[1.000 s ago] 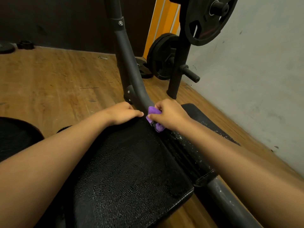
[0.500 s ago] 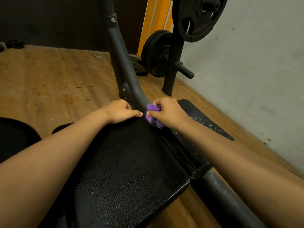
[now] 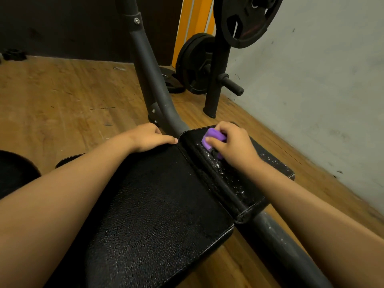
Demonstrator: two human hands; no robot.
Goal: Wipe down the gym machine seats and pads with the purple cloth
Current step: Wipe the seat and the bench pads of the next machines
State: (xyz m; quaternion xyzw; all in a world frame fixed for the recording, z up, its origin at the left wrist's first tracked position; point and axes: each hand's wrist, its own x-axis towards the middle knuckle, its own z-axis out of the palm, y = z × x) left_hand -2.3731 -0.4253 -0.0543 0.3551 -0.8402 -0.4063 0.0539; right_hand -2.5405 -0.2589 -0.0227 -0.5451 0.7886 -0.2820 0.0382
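Right hand point(image 3: 234, 146) clutches cloth point(image 3: 214, 138) at the pad's point(image 3: 270, 165) far corner; left hand point(image 3: 149, 138) lies relaxed on seat's point(image 3: 166, 204) far edge.

This is a gym. Big round weight plates point(image 3: 247, 19) hang on a black stand point(image 3: 216, 80) by the gray wall point(image 3: 311, 80) (some lower plates point(image 3: 194, 63) hang there too). A workout machine with a thick metal bar point(image 3: 145, 65) and soft black pads point(image 3: 162, 204) stands on the wood floor point(image 3: 62, 96).
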